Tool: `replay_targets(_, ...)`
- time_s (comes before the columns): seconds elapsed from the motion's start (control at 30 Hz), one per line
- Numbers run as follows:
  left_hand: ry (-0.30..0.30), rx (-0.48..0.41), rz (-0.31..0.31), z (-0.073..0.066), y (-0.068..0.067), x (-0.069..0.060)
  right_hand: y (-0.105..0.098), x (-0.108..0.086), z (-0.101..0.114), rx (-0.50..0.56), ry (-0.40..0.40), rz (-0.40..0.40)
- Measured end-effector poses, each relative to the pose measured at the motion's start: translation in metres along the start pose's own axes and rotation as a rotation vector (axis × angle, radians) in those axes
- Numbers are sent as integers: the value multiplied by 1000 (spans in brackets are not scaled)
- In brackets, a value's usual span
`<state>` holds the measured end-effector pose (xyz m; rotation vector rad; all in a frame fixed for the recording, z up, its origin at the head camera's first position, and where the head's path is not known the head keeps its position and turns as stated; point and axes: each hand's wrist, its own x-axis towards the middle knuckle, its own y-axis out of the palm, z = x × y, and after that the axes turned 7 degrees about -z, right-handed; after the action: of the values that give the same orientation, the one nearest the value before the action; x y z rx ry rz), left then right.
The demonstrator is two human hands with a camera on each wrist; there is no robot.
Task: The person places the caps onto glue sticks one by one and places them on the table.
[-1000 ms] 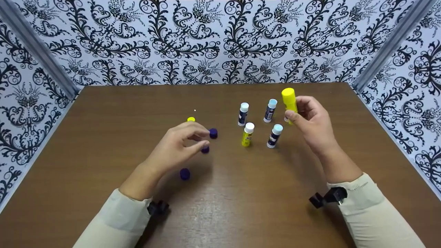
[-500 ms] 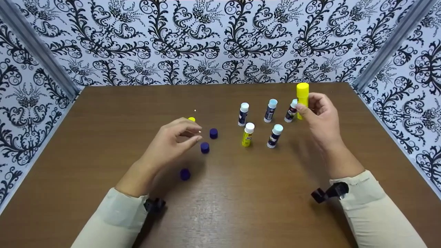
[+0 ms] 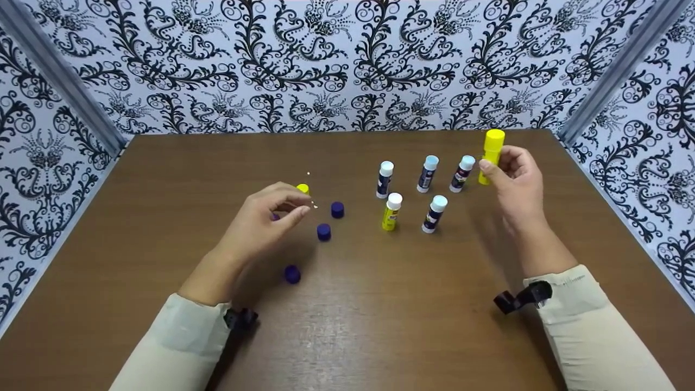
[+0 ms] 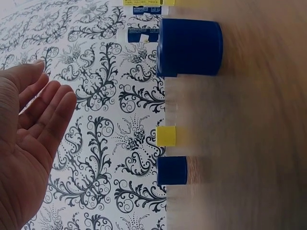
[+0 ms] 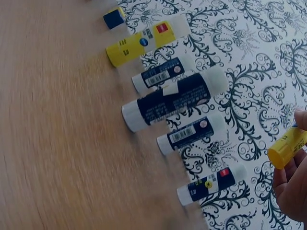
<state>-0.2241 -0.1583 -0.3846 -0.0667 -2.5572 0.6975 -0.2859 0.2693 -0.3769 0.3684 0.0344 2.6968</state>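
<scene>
My right hand [image 3: 520, 182] pinches a yellow glue stick [image 3: 493, 149] with a yellow cap, held upright above the table at the right. Several glue sticks stand upright on the table left of it: a dark-blue-labelled one [image 3: 461, 174] is nearest, and a yellow one [image 3: 389, 217] stands at the front. Their tops are white or pale blue. My left hand [image 3: 260, 220] hovers empty at left, fingers loosely bent, as the left wrist view confirms. Dark blue caps [image 3: 323, 232] lie to its right and front. A yellow cap [image 3: 302, 188] sits just behind it, partly hidden.
Another dark blue cap [image 3: 292, 274] lies nearer the front of the brown table [image 3: 369, 326]. Small white crumbs [image 3: 315, 206] lie near the caps. Patterned walls [image 3: 347, 65] enclose the table at the back and sides.
My right hand has moved right with the yellow glue stick, uncovering a blue-labelled stick behind it. My left hand has drawn back to the left, away from the blue caps.
</scene>
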Motion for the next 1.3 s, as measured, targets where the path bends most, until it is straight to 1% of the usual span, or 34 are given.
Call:
replay_targets(0.1, -14, 15, 1, 1, -2, 0, -1, 3, -4, 20, 22, -11)
replay_targets(0.33, -26, 24, -9, 7, -4, 0, -6, 10, -14, 65, 32, -35)
replay_targets(0.47, -40, 32, -6, 9, -5, 1, -9, 16, -19, 72, 53, -47)
replay_targets(0.7, -66, 30, -7, 15, -8, 1, -11, 23, -26, 64, 99, -50)
replay_targets(0.8, -68, 30, -14, 18, -8, 1, -12, 26, -29, 56, 119, -49)
replay_targets(0.93, -75, 31, -10, 20, -9, 1, -13, 29, -34, 27, 139, -43)
replay_targets(1.13, -84, 56, -7, 22, -9, 2, -18, 34, -42, -27, 172, -17)
replay_targets(1.3, -74, 78, -10, 23, -11, 3, -18, 37, -48, 5, 190, -2)
